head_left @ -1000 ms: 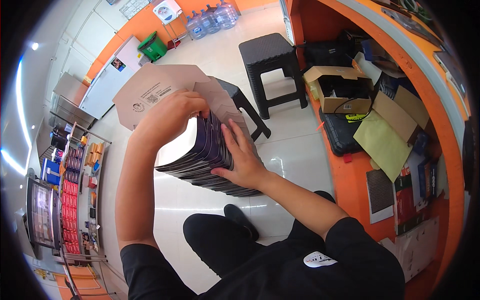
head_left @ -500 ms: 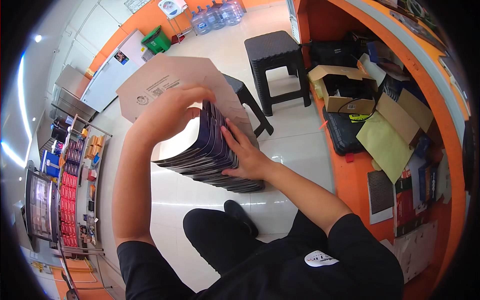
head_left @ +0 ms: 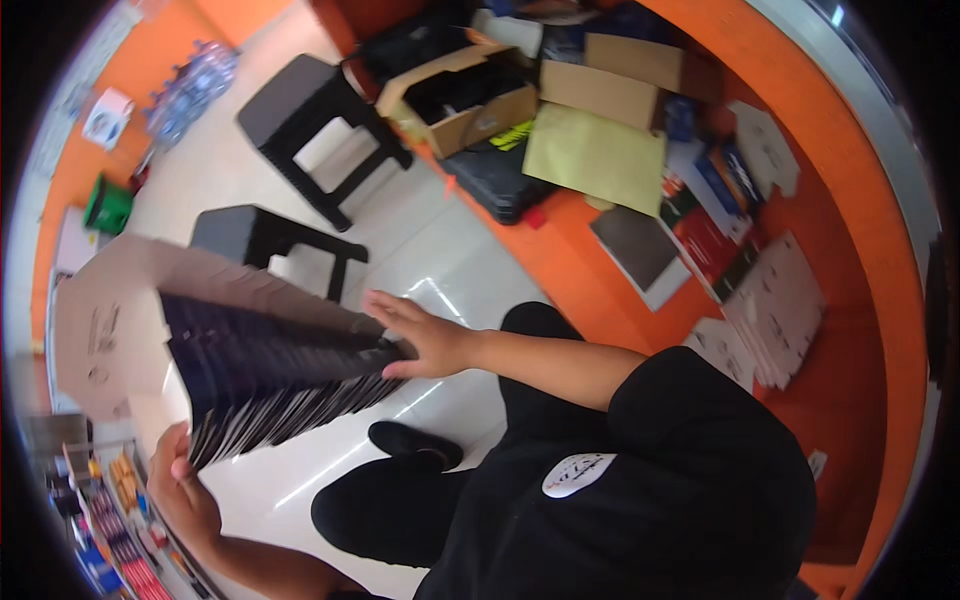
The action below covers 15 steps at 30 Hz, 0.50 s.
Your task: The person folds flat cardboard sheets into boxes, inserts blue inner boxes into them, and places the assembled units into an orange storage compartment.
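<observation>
A thick stack of flat cardboard cartons (head_left: 285, 370) leans at the left, its pale brown outer face turned left and its dark blue edges fanned toward me. My left hand (head_left: 182, 490) has its fingers bent at the stack's lower left corner, gripping the edge of the cartons there. At the opposite end, my right hand (head_left: 425, 338) lies against the stack with fingers stretched and thumb apart. What bears the stack's weight underneath is hidden.
Two black plastic stools (head_left: 310, 120) stand beyond the stack. On the right, an orange shelf (head_left: 590, 285) holds an open cardboard box (head_left: 480, 110), a black case (head_left: 495, 180), a yellow sheet (head_left: 595, 155) and flat cartons (head_left: 775, 310). My shoe (head_left: 415, 442) is on the tiled floor.
My view has swung right, so the stack sits farther left. My left hand has moved from the stack's top down to its lower left corner. My right hand remains at the other end.
</observation>
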Tool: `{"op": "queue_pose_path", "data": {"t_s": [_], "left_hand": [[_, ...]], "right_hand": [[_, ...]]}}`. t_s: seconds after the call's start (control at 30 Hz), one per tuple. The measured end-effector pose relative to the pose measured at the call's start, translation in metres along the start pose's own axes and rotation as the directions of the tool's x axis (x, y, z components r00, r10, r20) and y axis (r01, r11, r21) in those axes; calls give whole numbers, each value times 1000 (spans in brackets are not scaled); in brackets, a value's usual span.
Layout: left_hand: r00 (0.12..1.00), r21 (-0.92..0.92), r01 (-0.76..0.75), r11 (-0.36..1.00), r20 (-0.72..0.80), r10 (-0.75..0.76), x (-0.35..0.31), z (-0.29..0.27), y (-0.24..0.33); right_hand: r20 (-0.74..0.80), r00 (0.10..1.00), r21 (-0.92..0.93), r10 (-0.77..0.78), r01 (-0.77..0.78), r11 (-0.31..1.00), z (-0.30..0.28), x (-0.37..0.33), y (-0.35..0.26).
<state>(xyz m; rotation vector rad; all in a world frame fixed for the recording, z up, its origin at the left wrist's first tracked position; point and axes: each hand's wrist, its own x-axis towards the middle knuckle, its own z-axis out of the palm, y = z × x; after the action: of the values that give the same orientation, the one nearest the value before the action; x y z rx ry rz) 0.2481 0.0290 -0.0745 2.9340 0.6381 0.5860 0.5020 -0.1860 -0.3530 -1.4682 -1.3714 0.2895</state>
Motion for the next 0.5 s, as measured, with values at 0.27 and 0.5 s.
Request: {"op": "queue_pose_path", "data": {"t_s": [0.27,0.5], "left_hand": [[988,-21,39,999,-149,-42,-14,9,-38],[966,-34,121,992,-226,-126,-18,29,-58]], "right_hand": [[-877,420,-111,233,-648,753,-133,-181,121],[-858,389,-420,-336,-908,20,-423,-295,131]]}}
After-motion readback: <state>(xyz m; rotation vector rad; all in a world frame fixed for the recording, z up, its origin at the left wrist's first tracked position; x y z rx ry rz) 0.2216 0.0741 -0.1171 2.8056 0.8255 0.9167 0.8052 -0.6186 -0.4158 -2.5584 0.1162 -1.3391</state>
